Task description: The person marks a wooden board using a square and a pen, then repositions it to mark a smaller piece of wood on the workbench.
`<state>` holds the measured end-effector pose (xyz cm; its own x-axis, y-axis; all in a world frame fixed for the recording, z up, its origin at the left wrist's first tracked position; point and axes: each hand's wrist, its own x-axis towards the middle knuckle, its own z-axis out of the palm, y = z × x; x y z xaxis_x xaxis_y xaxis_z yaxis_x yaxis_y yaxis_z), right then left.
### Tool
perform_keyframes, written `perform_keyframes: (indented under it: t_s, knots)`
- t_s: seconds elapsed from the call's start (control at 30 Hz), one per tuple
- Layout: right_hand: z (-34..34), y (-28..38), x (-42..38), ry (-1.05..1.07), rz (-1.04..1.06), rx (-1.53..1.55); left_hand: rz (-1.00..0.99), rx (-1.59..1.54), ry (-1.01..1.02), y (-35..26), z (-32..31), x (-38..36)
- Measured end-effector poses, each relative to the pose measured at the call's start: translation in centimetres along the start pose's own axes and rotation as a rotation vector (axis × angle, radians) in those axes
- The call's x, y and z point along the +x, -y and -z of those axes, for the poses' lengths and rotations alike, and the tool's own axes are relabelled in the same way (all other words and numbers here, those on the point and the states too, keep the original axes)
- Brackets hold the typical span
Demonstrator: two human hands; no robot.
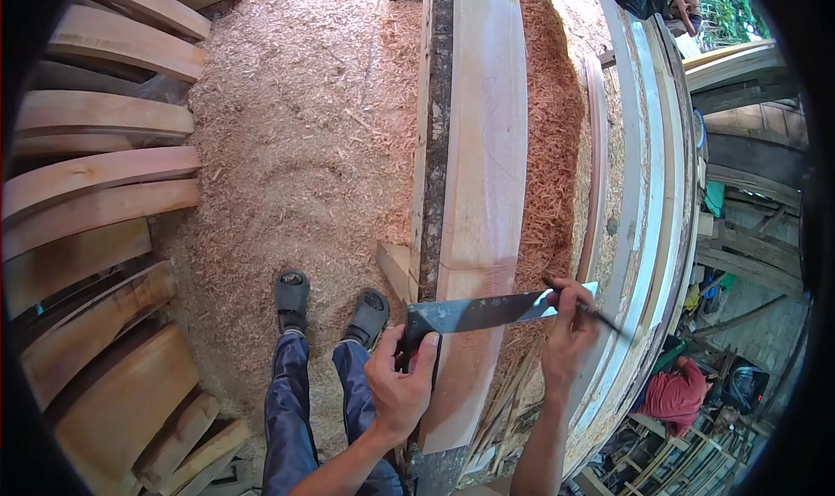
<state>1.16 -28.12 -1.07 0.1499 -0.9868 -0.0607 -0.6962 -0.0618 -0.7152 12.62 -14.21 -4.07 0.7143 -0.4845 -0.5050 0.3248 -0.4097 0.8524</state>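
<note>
My left hand (402,379) is closed around the dark stock of a try square (483,312). The square's metal blade lies across a long pale wooden board (484,131), toward its near end. My right hand (567,344) is at the far end of the blade, past the board's right edge. Its fingers pinch a dark, slim pencil (609,319), partly smeared by motion. A faint line crosses the board just beyond the blade.
A narrow dark beam (432,148) supports the board. Reddish shavings (550,122) are heaped along its right side. Curved timbers (104,170) are stacked at left, and long planks (648,174) run along the right. A person in a red shirt (674,396) is at lower right.
</note>
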Motion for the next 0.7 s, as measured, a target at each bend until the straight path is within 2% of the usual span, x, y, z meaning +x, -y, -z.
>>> perform_keyframes:
  t_s: [0.03, 0.07, 0.1, 0.2, 0.37, 0.57, 0.63, 0.7]
  knots:
    - [-0.3, -0.2, -0.4, -0.045, 0.049, 0.101, 0.016, 0.009, 0.012, 0.0, 0.0, 0.0]
    - [-0.1, 0.0, -0.8, 0.034, 0.164, -0.004, 0.015, 0.015, 0.006, -0.1, 0.0, -0.1]
    - [-0.5, 0.2, -1.3, 0.038, 0.162, 0.003, 0.023, 0.018, 0.007, -0.3, 0.1, -0.1]
    - [-2.0, 0.6, -3.1, 0.140, 0.474, -0.268, 0.032, 0.026, 0.003, -0.2, 0.1, -0.1]
    - [-2.8, 0.0, -4.8, 0.103, 0.436, -0.233, -0.018, -0.008, 0.018, 0.0, 0.0, -0.1]
    - [-2.0, -0.2, -6.7, 0.121, 0.385, -0.276, 0.058, -0.012, 0.074, 0.4, 0.9, -1.1]
    - [-2.1, -0.2, -7.1, 0.106, 0.381, -0.280, 0.153, -0.009, 0.095, 0.3, 1.1, -1.4]
    - [-2.4, -0.5, -7.1, 0.094, 0.403, -0.289, 0.106, -0.020, 0.069, 0.6, 0.9, -1.4]
